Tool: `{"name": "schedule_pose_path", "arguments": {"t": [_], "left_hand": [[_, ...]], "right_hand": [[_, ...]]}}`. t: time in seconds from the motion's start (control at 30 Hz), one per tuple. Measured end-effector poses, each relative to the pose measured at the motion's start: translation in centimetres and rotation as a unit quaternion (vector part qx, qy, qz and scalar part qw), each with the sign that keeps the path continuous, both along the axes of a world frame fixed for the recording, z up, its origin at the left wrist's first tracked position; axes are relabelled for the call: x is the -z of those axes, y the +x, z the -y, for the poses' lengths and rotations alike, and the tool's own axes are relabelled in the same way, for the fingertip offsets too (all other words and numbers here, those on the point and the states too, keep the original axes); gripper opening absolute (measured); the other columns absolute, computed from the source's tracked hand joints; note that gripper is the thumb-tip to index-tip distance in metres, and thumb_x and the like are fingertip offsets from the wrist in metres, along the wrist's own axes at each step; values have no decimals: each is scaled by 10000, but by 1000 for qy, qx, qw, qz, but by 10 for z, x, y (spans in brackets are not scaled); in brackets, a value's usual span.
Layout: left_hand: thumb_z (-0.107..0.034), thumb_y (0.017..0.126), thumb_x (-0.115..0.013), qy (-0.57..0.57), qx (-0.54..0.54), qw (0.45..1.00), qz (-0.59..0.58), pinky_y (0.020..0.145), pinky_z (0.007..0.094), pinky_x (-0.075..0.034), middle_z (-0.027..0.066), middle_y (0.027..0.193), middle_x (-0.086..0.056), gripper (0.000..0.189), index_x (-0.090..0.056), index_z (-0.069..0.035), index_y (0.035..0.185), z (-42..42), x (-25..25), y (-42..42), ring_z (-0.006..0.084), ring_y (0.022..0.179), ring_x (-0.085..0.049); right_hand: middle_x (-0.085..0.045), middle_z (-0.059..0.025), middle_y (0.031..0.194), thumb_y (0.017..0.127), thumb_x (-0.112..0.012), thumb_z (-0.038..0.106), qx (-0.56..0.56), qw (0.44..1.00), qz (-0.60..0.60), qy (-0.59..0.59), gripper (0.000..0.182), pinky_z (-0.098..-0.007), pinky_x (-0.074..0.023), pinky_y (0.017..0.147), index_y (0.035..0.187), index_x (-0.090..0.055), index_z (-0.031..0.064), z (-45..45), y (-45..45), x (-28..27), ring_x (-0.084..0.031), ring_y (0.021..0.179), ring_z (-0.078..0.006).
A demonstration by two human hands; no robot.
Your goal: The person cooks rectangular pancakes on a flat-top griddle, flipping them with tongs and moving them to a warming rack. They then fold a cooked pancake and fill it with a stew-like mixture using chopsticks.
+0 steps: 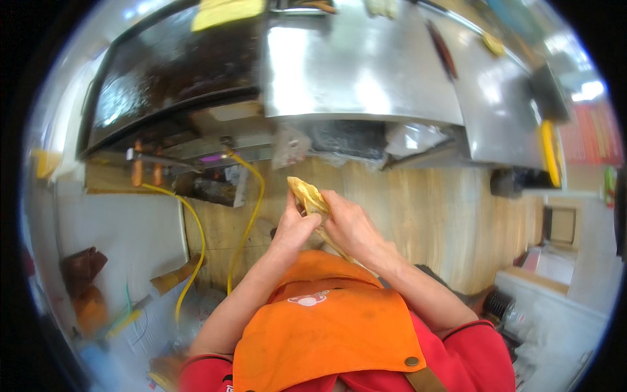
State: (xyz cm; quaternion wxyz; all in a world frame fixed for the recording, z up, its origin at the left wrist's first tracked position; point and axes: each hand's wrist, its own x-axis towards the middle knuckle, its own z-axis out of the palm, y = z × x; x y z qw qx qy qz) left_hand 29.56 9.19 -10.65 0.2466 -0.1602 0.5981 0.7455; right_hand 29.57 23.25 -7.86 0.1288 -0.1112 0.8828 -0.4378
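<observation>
In front of my orange apron (333, 328), both hands hold one folded, wrinkled yellow item (307, 191); whether it is a cloth or a flatbread I cannot tell. My left hand (295, 229) grips its lower left side, thumb pressed across the front. On the right edge, the fingers and thumb of my right hand (351, 223) pinch it close to the left thumb. The item's tip points up and away from me. A narrow tan strip (335, 243) runs below my right hand towards the apron; its link to the item is unclear.
Ahead is a stainless steel counter (333, 68), with a dark flat griddle (181, 59) on its left bearing a yellow cloth (228, 13). A dark red, long object (442, 49) lies on the counter. A yellow hose (254, 196) crosses above the wood-look floor (416, 210).
</observation>
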Motion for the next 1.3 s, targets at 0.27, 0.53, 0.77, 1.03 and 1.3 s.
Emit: {"name": "schedule_pose_path", "arguments": {"t": [0.27, 0.53, 0.77, 1.03, 1.3], "left_hand": [[-54, 715, -560, 1, 109, 990, 86, 833, 304, -442, 134, 1175, -502, 824, -114, -64, 1408, -115, -5, 24, 213, 1025, -524], [-27, 739, -548, -27, 240, 967, 80, 862, 377, -473, 161, 1160, -512, 865, -47, -83, 1442, -194, 32, 33, 250, 1012, -549], [-10, 705, -529, -58, 354, 929, 88, 910, 335, -435, 178, 1211, -481, 853, -85, -35, 1433, -266, 45, 4, 257, 1078, -513], [-30, 714, -507, -125, 458, 879, 41, 992, 339, -362, 207, 1314, -399, 845, -68, -31, 1435, -344, 48, -25, 288, 1198, -425], [21, 708, -502, -103, 503, 858, 13, 1010, 283, -318, 202, 1339, -391, 927, 67, -75, 1434, -422, 61, -22, 271, 1238, -402]], "right_hand": [[-575, -226, 1053, 798, -525, 74, 164, 986, 0, -11, 462, -398, -462, 803, 1249, -434, 38, -112, 64, -2, -571, 949, -373], [-597, -238, 983, 813, -521, 109, 259, 947, 170, -82, 399, -428, -459, 781, 1206, -464, 81, -184, 91, 25, -570, 919, -403], [-609, -257, 918, 806, -500, 59, 327, 917, 226, -32, 366, -405, -467, 757, 1171, -502, 45, -246, 82, 40, -590, 875, -399], [-612, -249, 922, 777, -504, 26, 429, 873, 229, -42, 362, -389, -470, 755, 1138, -532, 28, -311, 63, 45, -611, 877, -360], [-609, -246, 885, 764, -522, 33, 466, 857, 212, -62, 306, -412, -464, 726, 1068, -535, 12, -377, 71, 51, -597, 852, -385]]}}
